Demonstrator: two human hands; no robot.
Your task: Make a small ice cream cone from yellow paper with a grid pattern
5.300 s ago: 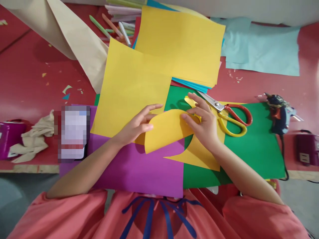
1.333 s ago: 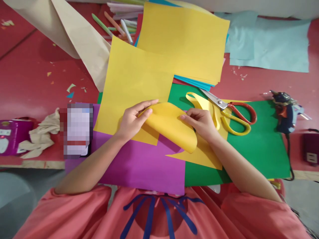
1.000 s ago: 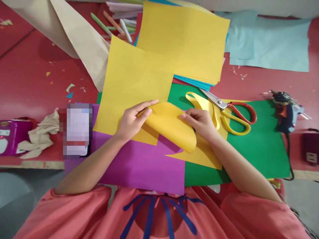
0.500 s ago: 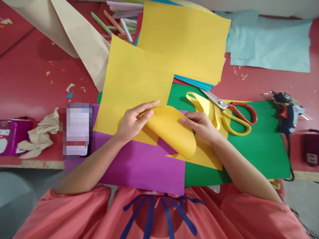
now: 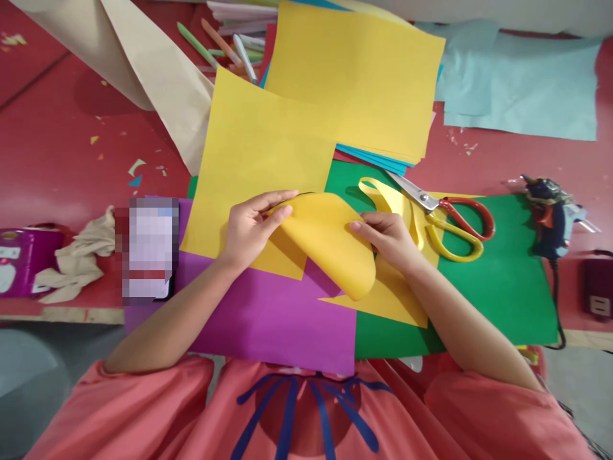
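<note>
Between my hands, above the table, is a curved yellow paper piece (image 5: 330, 236) with a rounded lower right end. My left hand (image 5: 251, 230) pinches its upper left end, thumb on top and fingers behind. At its right edge my right hand (image 5: 390, 239) grips it between thumb and curled fingers. Close to the right hand lie a curling yellow paper offcut (image 5: 390, 198) and scissors (image 5: 431, 207) with one red and one yellow handle. Beneath are a yellow sheet (image 5: 263, 153), a purple sheet (image 5: 278, 319) and a green sheet (image 5: 498, 281).
A stack of yellow sheets (image 5: 354, 76) lies at the back over blue ones, beside several markers (image 5: 244, 57). A glue gun (image 5: 550, 217) with a cord lies at the right. At the left are a phone (image 5: 151, 249), crumpled beige cloth (image 5: 86, 255) and a purple case (image 5: 29, 262).
The yellow piece has tilted so that more of its surface faces me, and its upper edge has risen slightly. Both hands keep hold of it, moved only a little.
</note>
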